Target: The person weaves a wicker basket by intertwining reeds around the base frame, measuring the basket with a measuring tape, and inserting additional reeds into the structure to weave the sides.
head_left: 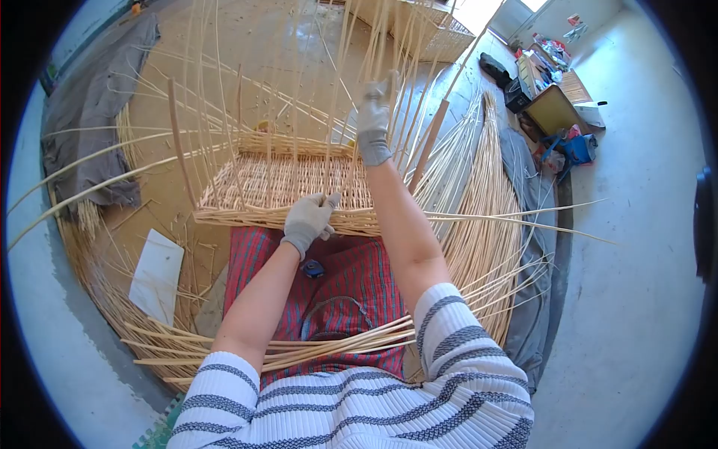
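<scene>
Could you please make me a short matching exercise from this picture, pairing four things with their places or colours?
Things:
1. Left hand
2. White board
3. Right hand
4. Checked cloth

Descriptions:
A. Mostly red, over the lap
B. Gloved, raised among the upright canes
C. Gloved, at the near rim of the basket
D. Toward the picture's left, beyond the lap

Pairs: 1-C, 2-D, 3-B, 4-A

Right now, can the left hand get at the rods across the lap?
Likely yes: the rods lie uncovered in the middle, though the left hand must first leave the basket's near rim.
</scene>
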### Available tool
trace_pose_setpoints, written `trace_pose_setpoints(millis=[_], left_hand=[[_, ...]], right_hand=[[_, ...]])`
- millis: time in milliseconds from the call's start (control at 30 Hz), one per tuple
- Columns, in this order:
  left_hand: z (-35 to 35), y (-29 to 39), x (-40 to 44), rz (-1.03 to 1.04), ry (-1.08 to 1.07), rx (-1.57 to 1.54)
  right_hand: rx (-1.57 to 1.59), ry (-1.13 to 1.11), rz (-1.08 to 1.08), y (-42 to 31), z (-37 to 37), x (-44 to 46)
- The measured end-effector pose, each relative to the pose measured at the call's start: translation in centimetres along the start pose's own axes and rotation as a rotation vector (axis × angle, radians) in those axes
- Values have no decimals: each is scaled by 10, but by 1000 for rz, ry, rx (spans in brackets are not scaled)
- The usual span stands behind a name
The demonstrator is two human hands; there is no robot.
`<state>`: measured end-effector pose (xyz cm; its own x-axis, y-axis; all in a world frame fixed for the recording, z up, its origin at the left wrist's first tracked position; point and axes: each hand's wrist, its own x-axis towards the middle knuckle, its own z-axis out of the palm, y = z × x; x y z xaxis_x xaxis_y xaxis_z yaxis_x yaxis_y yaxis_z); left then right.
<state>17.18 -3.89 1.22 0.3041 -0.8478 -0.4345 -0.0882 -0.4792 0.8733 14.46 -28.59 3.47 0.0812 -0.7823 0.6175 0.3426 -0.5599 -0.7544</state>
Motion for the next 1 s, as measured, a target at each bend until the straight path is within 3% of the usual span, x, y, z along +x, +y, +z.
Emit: trace_pose_setpoints(millis=[100,133,200,233,333,433,500,533,633,667,700,767,800,833,867,900,967,1000], left_hand=[[3,-12,3,24,38,13],[7,-15,7,61,56,-21],[10,-38,18,219,125,80],[6,-6,-6,59,118,63],[5,-9,-9,50,81,-67],[3,-13,-2,111,42,-98],[0,-8,1,148,18,-359],[-1,-7,4,145,6,-341],[3,2,23,387,407,444],[5,3,29,325,371,424],[6,1,30,327,364,425],[3,2,31,190,275,339],[1,3,28,213,273,357],[3,-1,19,329,419,248],[3,2,16,454,556,131],[4,19,11,490,546,141],[29,48,-12,1075,457,79],[51,48,-1,622,145,164]], right_hand=[[-83,163,66,-10,-4,-9],[-78,6,270,-79,10,-23],[-21,27,339,-99,-41,-81],[65,98,371,-114,-74,-112],[399,243,331,-148,-120,-139],[350,108,190,-149,-149,-173],[316,369,365,-151,-140,-167],[216,436,375,-153,-134,-165],[245,320,263,-173,-120,-186],[70,327,195,-202,-84,-195],[268,253,193,-197,-77,-216],[76,237,192,-188,-103,-209],[155,271,348,-185,-124,-192],[236,309,493,-188,-152,-175],[34,354,459,-199,-180,-167],[-169,390,432,-205,-201,-160],[-71,388,510,-201,-220,-152],[26,374,606,-204,-229,-154]])
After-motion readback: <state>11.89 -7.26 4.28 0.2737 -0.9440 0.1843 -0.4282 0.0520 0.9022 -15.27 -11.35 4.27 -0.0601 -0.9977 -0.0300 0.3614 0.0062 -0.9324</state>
